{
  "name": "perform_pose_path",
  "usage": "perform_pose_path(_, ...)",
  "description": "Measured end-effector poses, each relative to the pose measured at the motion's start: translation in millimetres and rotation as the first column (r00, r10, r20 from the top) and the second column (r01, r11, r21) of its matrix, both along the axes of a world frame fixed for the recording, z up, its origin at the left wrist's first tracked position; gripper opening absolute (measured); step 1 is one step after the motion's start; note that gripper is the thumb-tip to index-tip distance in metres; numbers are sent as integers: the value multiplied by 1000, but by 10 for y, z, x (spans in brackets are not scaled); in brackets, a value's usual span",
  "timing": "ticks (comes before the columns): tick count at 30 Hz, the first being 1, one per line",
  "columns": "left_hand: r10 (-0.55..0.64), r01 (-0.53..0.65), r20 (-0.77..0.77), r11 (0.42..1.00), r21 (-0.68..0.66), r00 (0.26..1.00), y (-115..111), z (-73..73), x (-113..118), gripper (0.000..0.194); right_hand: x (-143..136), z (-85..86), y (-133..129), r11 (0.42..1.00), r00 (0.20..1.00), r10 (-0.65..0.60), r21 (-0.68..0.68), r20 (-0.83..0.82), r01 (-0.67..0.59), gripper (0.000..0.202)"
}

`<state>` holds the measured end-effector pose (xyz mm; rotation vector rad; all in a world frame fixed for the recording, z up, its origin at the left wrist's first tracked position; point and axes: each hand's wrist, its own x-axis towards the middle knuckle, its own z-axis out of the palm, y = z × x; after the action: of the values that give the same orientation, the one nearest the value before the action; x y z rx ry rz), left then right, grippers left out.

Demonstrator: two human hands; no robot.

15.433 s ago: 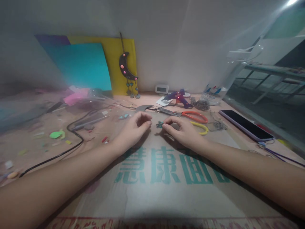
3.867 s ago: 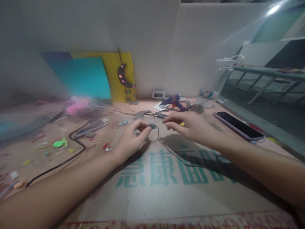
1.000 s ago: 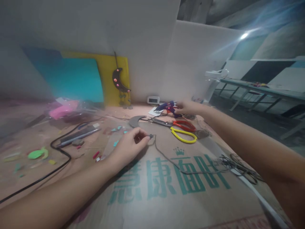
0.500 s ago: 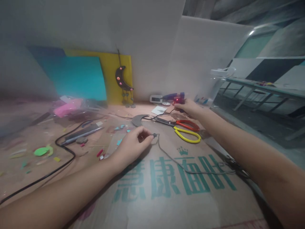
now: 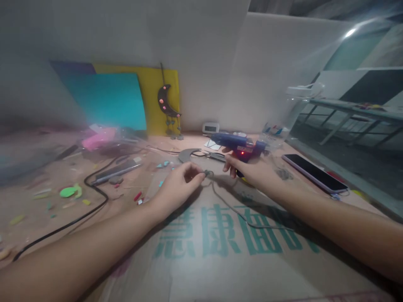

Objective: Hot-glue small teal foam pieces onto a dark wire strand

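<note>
Between the thumb and fingers of my left hand (image 5: 178,184) is the end of a thin grey cord (image 5: 231,209), with a small grey piece (image 5: 208,173) at the fingertips. The cord trails right across the printed board. My right hand (image 5: 244,167) grips a blue hot glue gun (image 5: 229,141), its red light lit and its nozzle pointing left. Beneath the gun lie scissors (image 5: 217,157), their handles mostly hidden by my right hand. A grey crescent (image 5: 188,155) rests beside the blades, behind my left hand.
A decorated crescent (image 5: 165,102) hangs before a yellow sheet (image 5: 154,121), near a blue sheet (image 5: 110,100). Coloured scraps (image 5: 68,192) and a black cable (image 5: 103,197) cover the left side. A phone (image 5: 315,173) lies right; a small white device (image 5: 210,127) stands behind.
My right hand has lifted the glue gun from the back and brought it nearer my left hand. The phone has come into view. My left hand keeps its pinch.
</note>
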<state>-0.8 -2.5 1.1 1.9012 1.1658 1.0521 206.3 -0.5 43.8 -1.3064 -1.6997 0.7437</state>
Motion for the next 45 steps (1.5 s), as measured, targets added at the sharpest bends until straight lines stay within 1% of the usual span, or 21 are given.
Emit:
perform_pose_path(3, -5, 6, 10, 1000, -7, 1000, 4, -5, 1, 14, -35, -54, -85, 1000, 999, 4, -25, 49, -3, 29)
perform_pose_path(6, -13, 13, 14, 1000, 9, 1000, -2, 5, 4, 13, -49, -92, -125, 991, 998, 37, -133, 60, -28, 44)
perform_pose_path(8, -38, 38, 27, 999, 9, 999, -14, 21, 9, 13, -70, -118, -136, 980, 998, 50, -196, 26, -44, 50)
perform_pose_path(10, -51, 50, 27, 999, 18, 998, -30, 40, 15, 12, -94, -146, -137, 973, 997, 55, -221, -45, -64, 51)
perform_pose_path(13, -24, 24, 3, 999, 32, 1000, -48, 62, 21, 11, -109, -174, -146, 971, 983, 84, -206, -164, -117, 49)
perform_pose_path(15, -3, 3, 0, 1000, 19, 1000, -50, 63, 21, 11, -104, -169, -177, 977, 979, 96, -169, -180, -127, 47)
perform_pose_path(17, 9, -9, 18, 1000, 8, 1000, -49, 58, 19, 12, -98, -151, -230, 984, 980, 117, -117, -158, -136, 44)
perform_pose_path(19, 6, -6, 32, 1000, 11, 999, -52, 60, 18, 11, -102, -136, -288, 980, 975, 177, -71, -132, -188, 42)
perform_pose_path(23, -18, 17, 15, 1000, 20, 1000, -77, 108, 24, 12, -128, -158, -357, 932, 935, 342, -90, -89, -350, 34)
perform_pose_path(25, -20, 20, 26, 1000, 3, 999, -83, 130, 30, 12, -128, -198, -353, 922, 925, 372, -88, -74, -378, 31)
perform_pose_path(27, 11, -10, 46, 1000, -26, 999, -74, 132, 33, 9, -107, -246, -330, 923, 925, 380, -56, -23, -380, 28)
perform_pose_path(29, 45, -42, 58, 998, -48, 997, -51, 112, 31, 6, -65, -276, -305, 930, 927, 366, -15, 76, -366, 27)
perform_pose_path(31, 49, -45, 71, 998, -51, 996, -25, 84, 22, 6, -12, -251, -298, 945, 934, 314, 40, 170, -325, 27)
perform_pose_path(33, 35, -32, 74, 999, -36, 997, -10, 66, 9, 9, 34, -151, -315, 955, 948, 236, 126, 215, -267, 26)
perform_pose_path(35, 37, -37, 63, 999, -15, 997, -10, 66, -2, 13, 60, -5, -340, 955, 967, 151, 222, 204, -196, 19)
perform_pose_path(37, 50, -51, 45, 999, 9, 998, -20, 77, -7, 14, 70, 111, -346, 957, 979, 65, 265, 194, -116, 12)
perform_pose_path(38, 57, -58, 40, 998, 20, 998, -24, 82, -8, 14, 73, 135, -334, 955, 986, 18, 288, 166, -66, 11)
perform_pose_path(40, 72, -73, 34, 997, 34, 997, -27, 83, -8, 13, 90, 97, -278, 961, 991, -52, 277, 122, 16, 13)
perform_pose_path(42, 76, -77, 45, 996, 36, 996, -19, 65, -11, 14, 130, -27, -196, 974, 988, -88, 221, 130, 57, 20)
perform_pose_path(43, 73, -75, 59, 997, 31, 996, -11, 51, -13, 15, 157, -100, -155, 978, 984, -87, 202, 155, 54, 22)
perform_pose_path(45, 70, -71, 102, 997, 7, 992, 9, 20, -17, 18, 211, -226, -90, 984, 978, -33, 176, 206, -4, 23)
